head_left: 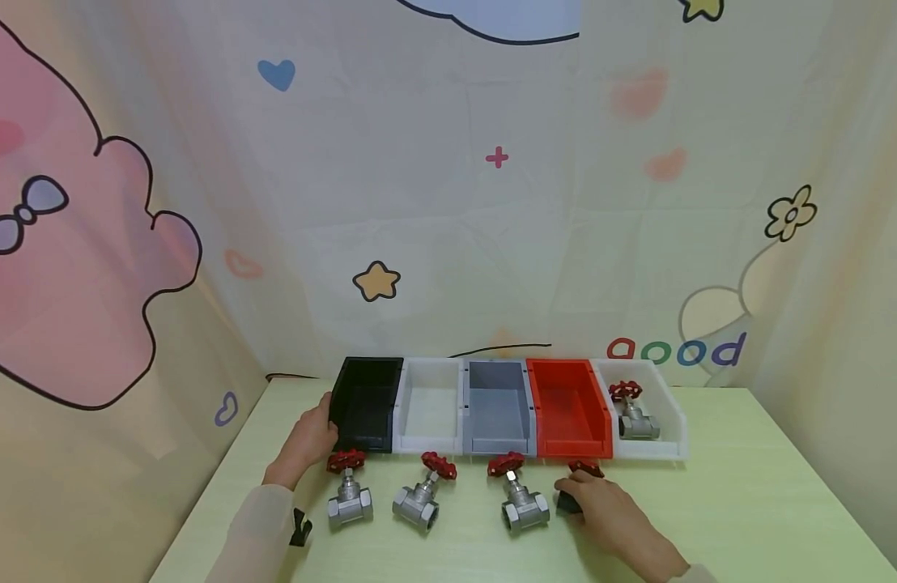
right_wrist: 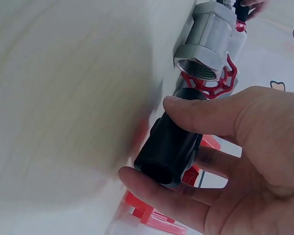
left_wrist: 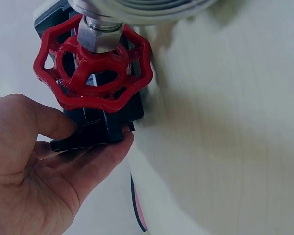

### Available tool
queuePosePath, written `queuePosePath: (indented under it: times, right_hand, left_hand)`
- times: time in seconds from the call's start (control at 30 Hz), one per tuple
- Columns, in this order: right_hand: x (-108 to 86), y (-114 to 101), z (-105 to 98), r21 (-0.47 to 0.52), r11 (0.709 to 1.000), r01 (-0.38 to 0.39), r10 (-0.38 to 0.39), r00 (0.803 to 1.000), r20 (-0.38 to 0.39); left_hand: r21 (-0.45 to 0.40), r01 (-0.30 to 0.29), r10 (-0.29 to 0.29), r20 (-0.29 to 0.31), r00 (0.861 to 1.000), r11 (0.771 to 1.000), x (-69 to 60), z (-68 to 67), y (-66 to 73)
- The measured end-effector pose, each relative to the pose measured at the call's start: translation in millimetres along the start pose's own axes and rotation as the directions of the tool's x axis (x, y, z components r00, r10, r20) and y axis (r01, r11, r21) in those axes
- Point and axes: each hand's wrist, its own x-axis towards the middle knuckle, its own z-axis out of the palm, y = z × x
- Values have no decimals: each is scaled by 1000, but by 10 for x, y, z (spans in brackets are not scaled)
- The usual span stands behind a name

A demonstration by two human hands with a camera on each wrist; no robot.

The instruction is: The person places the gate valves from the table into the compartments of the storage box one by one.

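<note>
1. My right hand [head_left: 612, 518] pinches the black-bodied valve [right_wrist: 169, 147] between thumb and fingers, in front of the red bin [head_left: 568, 405]. In the right wrist view, the body's long axis runs obliquely from upper right to lower left, with an open end facing lower left. Its red handwheel [head_left: 585, 468] points away from me, toward the bins. I cannot tell whether the body touches the table [head_left: 762, 494].

2. To its left, 3 silver valves lie in a row on the table. The nearest to it [head_left: 525, 512] has its stem leaning away and left; the middle valve [head_left: 417, 504] leans away and right; the leftmost valve [head_left: 350, 504] points almost straight away.

3. My left hand [head_left: 310, 441] grips the edge of the black bin [head_left: 364, 409], thumb and fingers on opposite sides of its wall.

4. The 5 bins stand side by side; between the black and red bins are a white bin [head_left: 429, 405] and a gray bin [head_left: 499, 405].

5. The rightmost white bin [head_left: 678, 425] holds 1 silver valve [head_left: 638, 427], handwheel directed away from me.

6. Behind hangs a printed curtain [head_left: 434, 186].
</note>
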Motion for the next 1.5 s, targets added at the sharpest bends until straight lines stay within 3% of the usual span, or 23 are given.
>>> queuePosePath:
  times: [0.27, 0.53, 1.5]
  right_hand:
    - [-10, -14, -88, 66, 998, -18, 15, 999, 47]
    - [-19, -53, -176, 59, 997, -40, 36, 997, 64]
    - [-71, -79, -383, -1, 998, 59, -58, 991, -119]
  left_hand:
    - [9, 9, -9, 0, 1000, 1000, 11, 8, -7]
    - [6, 14, -14, 15, 1000, 1000, 13, 8, -18]
    - [-19, 27, -26, 29, 999, 999, 2, 11, -18]
